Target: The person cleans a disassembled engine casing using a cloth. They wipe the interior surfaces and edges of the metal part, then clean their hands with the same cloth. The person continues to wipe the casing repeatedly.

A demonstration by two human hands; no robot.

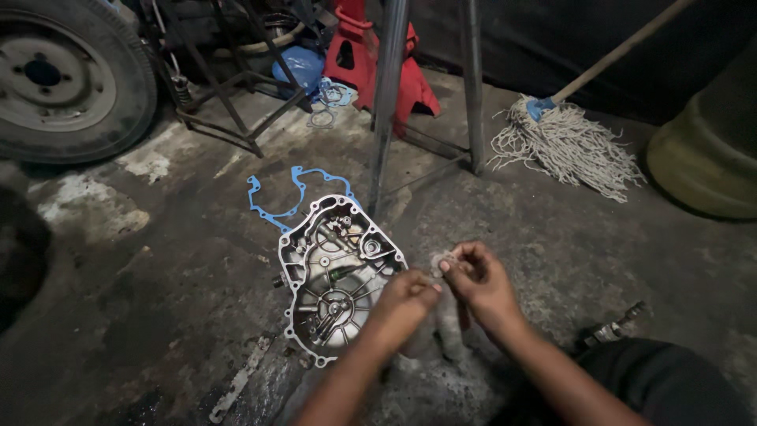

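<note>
On the stained concrete floor (158, 300), an engine cover (335, 272) lies at ten o'clock from the left hand (406, 304) and right hand (477, 280), both pinching a small, blurred piece (441, 264).

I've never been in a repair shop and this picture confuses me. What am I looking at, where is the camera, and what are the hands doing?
There is no machine here: a person works with two bare hands. The one picture comes from a camera on that person's head, looking down at a dark, stained concrete floor.

The left hand and right hand meet close together, pinching something small and pale between the fingertips; it is too blurred to tell what it is.

Just beside the left hand lies a metal engine cover, open side up, so you see its ribs and round seats. Behind it lies a thin blue gasket.

Farther back are a tyre, a red stand, metal frame legs and a mop.
</note>
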